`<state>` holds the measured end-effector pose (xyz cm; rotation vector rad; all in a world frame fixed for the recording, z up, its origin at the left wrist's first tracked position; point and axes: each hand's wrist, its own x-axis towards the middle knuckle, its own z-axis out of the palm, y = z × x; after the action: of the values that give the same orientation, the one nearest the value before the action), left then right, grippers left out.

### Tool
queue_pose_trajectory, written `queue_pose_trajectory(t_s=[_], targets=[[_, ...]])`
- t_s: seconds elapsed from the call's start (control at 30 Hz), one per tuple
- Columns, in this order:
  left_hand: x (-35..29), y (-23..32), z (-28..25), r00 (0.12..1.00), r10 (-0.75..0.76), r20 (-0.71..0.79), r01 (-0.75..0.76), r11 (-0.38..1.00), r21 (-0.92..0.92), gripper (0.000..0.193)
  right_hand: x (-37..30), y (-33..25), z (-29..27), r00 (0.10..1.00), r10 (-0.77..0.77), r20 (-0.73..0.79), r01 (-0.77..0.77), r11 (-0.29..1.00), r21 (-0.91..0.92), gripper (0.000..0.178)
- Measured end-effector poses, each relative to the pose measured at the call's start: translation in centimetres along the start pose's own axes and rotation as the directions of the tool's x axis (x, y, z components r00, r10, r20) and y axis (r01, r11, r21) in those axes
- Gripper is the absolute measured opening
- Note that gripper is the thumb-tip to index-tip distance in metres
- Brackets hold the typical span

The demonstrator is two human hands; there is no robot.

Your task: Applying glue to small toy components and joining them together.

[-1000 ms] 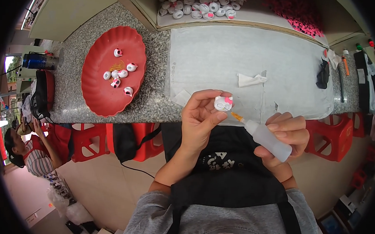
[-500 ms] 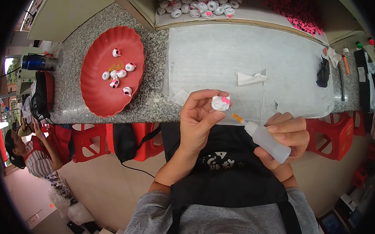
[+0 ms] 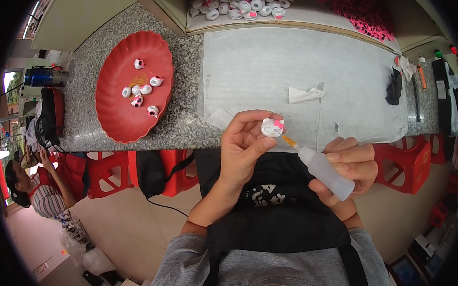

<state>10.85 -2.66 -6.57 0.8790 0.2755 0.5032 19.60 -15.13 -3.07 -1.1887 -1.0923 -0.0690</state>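
Between the thumb and fingers of my left hand [image 3: 244, 145] is a small white cat-head bead [image 3: 272, 128] with a pink bow and thin dark lines on its face. My right hand [image 3: 350, 168] is wrapped round a translucent squeeze bottle [image 3: 326, 175], tilted up to the left. Its orange nozzle [image 3: 289, 141] points at the lower right of the bead; whether the fine tip touches it I cannot tell. Several similar white beads with pink and black parts lie in a red scalloped plate [image 3: 107, 105] on the left.
White paper [image 3: 256, 65] covers the granite counter [image 3: 185, 68] ahead, with a crumpled tissue [image 3: 305, 94] on it. A shelf [image 3: 305, 19] behind holds many white beads and a pink-black heap. A black scrap [image 3: 393, 87] lies right. Red stools [image 3: 406, 166] stand below; another person [image 3: 47, 186] sits far left.
The cat-head bead has turned slightly in my left fingers, so more of its face shows. The bottle stays near it, almost unmoved. The view has shifted a little.
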Motion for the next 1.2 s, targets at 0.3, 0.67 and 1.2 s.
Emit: queue_pose_trajectory(t_s=[0.3, 0.67, 1.2], targets=[[-0.2, 0.1, 0.2, 0.999, 0.032, 0.022, -0.033, 0.999, 0.020, 0.036, 0.0, -0.2, -0.1, 1.000, -0.010, 0.029, 0.010, 1.000, -0.009, 0.037], [-0.1, 0.2, -0.1, 0.978, 0.171, 0.118, -0.190, 0.964, 0.184, 0.031, 0.1, -0.5, 0.0, 0.997, 0.012, 0.074, -0.011, 1.000, -0.009, 0.038], [-0.1, 0.3, -0.8, 0.956, 0.291, 0.049, -0.293, 0.917, 0.272, 0.035, 0.1, 0.0, -1.0, 0.987, 0.139, -0.082, -0.147, 0.985, -0.092, 0.038]])
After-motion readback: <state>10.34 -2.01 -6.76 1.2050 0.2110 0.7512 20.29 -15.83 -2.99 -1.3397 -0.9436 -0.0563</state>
